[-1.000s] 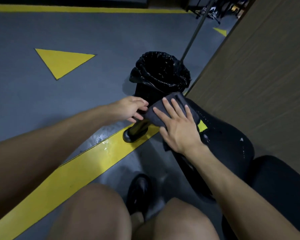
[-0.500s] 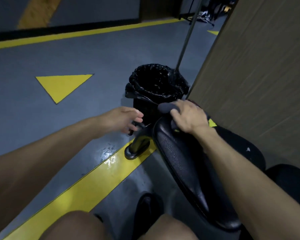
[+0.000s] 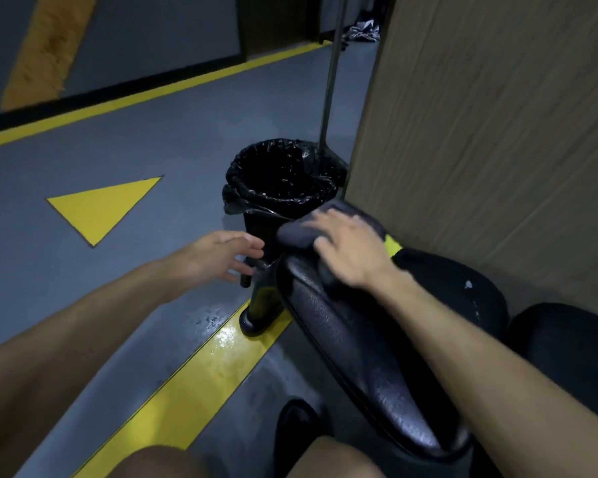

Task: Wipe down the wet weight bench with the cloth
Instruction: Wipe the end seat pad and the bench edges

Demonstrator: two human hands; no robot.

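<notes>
On the floor [image 3: 152,150] to my left is one yellow triangle [image 3: 101,207], and two yellow lines: one far off along the wall, one [image 3: 190,381] running under my left arm toward the bench foot [image 3: 259,319], with wet spots shining on it near that foot.

My left hand [image 3: 218,255] hangs free above the floor, fingers [image 3: 247,244] spread loosely and holding nothing. Its fingertips are just beside a small black knob on the bench frame; I cannot tell if they touch it.

Past it stands one bin [image 3: 283,188] lined with a black bag, and one thin pole [image 3: 332,74] rises behind its rim.

Next comes the one bench [image 3: 353,343], its black pad angled from my knees up toward the bin, beads of water on its surface. The one grey cloth [image 3: 301,232] lies draped over the pad's far end, just before the bin. My right hand [image 3: 349,250] lies flat on the cloth, palm down, fingers [image 3: 328,219] stretched and slightly apart, pressing it to the pad rather than gripping it; the hand is blurred.

To the right is one brown panel [image 3: 497,132], close beside the bench.
</notes>
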